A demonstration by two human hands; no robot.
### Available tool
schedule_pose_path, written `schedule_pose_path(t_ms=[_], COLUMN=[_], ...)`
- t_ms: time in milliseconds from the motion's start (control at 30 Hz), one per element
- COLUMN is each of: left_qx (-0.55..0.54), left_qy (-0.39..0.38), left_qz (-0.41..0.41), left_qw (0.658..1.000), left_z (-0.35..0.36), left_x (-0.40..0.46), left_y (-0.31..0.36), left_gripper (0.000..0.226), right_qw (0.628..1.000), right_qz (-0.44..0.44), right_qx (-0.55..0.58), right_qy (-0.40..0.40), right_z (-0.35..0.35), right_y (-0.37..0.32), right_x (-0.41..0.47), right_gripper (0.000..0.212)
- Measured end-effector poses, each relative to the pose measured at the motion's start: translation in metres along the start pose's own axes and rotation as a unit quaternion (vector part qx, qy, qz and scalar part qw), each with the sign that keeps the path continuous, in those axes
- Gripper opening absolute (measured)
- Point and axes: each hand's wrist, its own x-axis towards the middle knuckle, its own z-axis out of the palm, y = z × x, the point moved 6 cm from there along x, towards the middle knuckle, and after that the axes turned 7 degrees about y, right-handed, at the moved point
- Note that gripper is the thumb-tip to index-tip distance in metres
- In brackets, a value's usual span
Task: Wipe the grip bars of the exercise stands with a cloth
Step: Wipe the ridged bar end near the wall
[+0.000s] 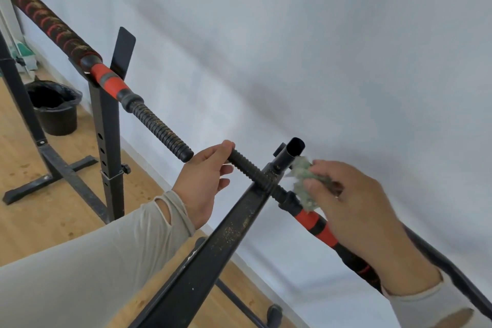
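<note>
Holding the near bar's (249, 168) ribbed end, the left hand (202, 181) is clenched round it while the right hand (354, 202) is pinching the cloth (303, 181) against it at three o'clock. Specks are showing on the far bar (159, 128) at ten o'clock, so much wiping likely remains.

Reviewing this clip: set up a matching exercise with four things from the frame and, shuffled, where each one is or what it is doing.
Things:
1. left hand
2. right hand
3. cloth
4. black bucket

Places or states:
A. on the wooden floor by the wall
B. grips the threaded bar end
C. pressed against the near bar
D. holds the cloth

Pairs: 1-B, 2-D, 3-C, 4-A
</note>
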Motion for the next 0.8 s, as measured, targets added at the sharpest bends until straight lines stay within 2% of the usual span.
schedule_pose_path(t_ms=[67,133,233,367,467,567,633,700,800], left_qx=[-0.004,-0.006,-0.006,-0.014,-0.015,-0.007,-0.003,-0.010,-0.017], left_qy=[-0.004,-0.004,-0.003,-0.026,-0.047,-0.049,-0.032,-0.013,-0.017], left_qz=[0.005,0.016,0.022,0.017,0.014,0.011,0.011,0.005,-0.002], left_qw=[1.000,1.000,1.000,0.999,0.999,0.999,0.999,1.000,1.000], left_z=[-0.003,-0.006,-0.011,-0.010,-0.006,-0.003,-0.004,-0.007,-0.004], left_x=[0.000,0.000,0.001,-0.002,-0.005,-0.008,-0.007,-0.006,-0.007], left_y=[0.000,0.000,-0.002,-0.004,-0.003,-0.001,-0.001,-0.003,-0.007], left_gripper=[0.032,0.025,0.014,0.015,0.029,0.030,0.025,0.019,0.015], right_qw=[0.998,0.994,0.995,0.997,0.994,0.984,0.984,0.981,0.973], right_qz=[-0.033,-0.024,-0.040,-0.037,-0.020,0.003,-0.027,-0.058,-0.054], right_qx=[-0.036,-0.063,-0.068,-0.020,0.025,0.101,0.064,-0.021,-0.084], right_qy=[-0.040,-0.084,-0.065,-0.066,-0.105,-0.144,-0.165,-0.185,-0.206], right_z=[0.021,0.033,0.041,0.073,0.098,0.096,0.076,0.054,0.035], right_y=[-0.004,-0.003,-0.021,-0.063,-0.087,-0.080,-0.063,-0.039,-0.025], right_x=[-0.010,-0.014,-0.005,0.023,0.047,0.048,0.031,0.011,0.001], right_gripper=[0.005,0.015,0.017,0.018,0.016,0.010,0.006,0.007,0.010])
